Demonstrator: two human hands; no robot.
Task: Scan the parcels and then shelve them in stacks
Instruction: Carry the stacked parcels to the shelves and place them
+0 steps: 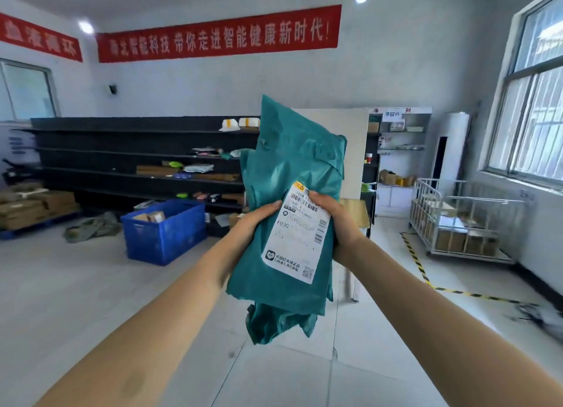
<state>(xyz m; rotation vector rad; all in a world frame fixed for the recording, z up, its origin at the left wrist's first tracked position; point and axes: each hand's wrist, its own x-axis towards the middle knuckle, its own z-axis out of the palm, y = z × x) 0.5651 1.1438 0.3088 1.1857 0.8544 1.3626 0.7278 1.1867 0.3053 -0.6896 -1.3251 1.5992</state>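
I held a bundle of teal plastic mailer parcels (292,163) up in front of me, clear of the floor and at chest height. My left hand (256,221) gripped its left edge, thumb across the front, and my right hand (341,227) gripped the right edge, its thumb on the top of the white shipping label (297,233). The bundle stood nearly upright, its long axis running up and down and leaning a little to the right, with the label facing me. There looked to be more than one bag in it; I could not tell how many.

The long black metal shelving (122,151) lay beyond the bundle, ahead and to my left, so my left hand was the nearer one to it. I judged the bundle would need turning flat to stack there.

On the floor before the shelving stood a blue plastic crate (170,239) holding small cardboard boxes (152,216). To my right, a white wire cage trolley (426,187) held brown cartons (463,239).
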